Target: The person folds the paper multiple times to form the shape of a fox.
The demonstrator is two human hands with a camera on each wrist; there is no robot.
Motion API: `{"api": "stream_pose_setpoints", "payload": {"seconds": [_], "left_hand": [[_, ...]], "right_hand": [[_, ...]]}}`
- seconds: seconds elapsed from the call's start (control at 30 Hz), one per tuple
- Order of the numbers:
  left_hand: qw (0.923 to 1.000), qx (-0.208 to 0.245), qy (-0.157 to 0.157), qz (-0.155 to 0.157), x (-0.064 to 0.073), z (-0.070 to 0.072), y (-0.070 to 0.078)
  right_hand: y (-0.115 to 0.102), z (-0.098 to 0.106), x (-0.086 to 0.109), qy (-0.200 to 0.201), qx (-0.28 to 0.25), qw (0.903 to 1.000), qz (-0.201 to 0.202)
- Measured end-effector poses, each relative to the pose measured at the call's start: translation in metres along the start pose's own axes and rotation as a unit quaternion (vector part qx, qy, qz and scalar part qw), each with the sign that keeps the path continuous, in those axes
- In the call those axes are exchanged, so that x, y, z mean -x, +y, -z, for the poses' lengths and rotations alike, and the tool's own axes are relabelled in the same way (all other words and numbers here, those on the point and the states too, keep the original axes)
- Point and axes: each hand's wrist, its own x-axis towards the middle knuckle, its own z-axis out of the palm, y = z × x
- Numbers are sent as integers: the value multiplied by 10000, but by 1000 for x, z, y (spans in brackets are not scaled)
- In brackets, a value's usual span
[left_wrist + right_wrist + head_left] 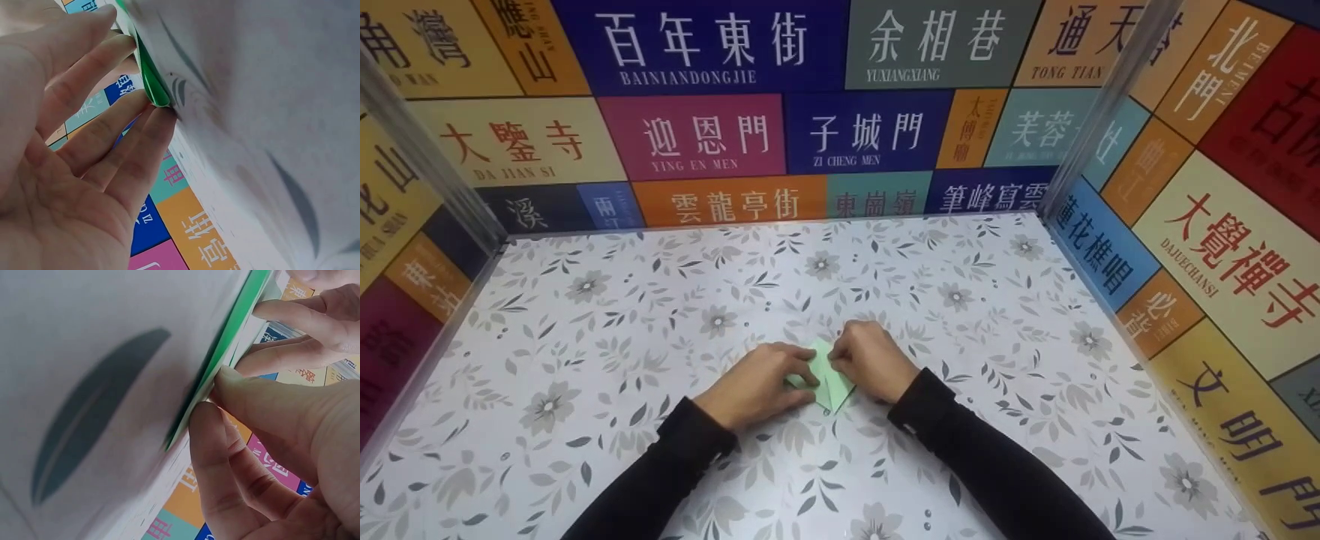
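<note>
A small piece of light green paper [838, 384], folded with creases and a pointed near corner, lies on the flower-patterned table between both hands. My left hand [757, 384] rests on its left side; in the left wrist view the fairly straight fingers [143, 140] touch the edge of the green paper [149, 76]. From the right, my right hand [877, 361] pinches the paper's right edge. The right wrist view shows the thumb [264, 396] and index finger meeting at the rim of the green paper [229, 334]. Part of the paper is hidden under the left fingers.
The table [660, 465] has a white cover with grey leaves and flowers. Colourful panels [705, 135] with large characters stand along the back, left and right sides. Clear corner strips [1091, 127] join them. Black sleeves [990, 457] cover both forearms.
</note>
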Motion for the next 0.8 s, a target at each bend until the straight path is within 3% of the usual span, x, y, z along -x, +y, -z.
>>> {"api": "stream_pose_setpoints", "payload": {"seconds": [0.5,0.8], "left_hand": [[9988,-312,167,-324,1,-3,-2],[9986,-323,148,-396,3,-3,-3]], "right_hand": [[0,0,-1,52,24,10000,42],[-3,-1,-2,-53,-10,9995,-323]]}}
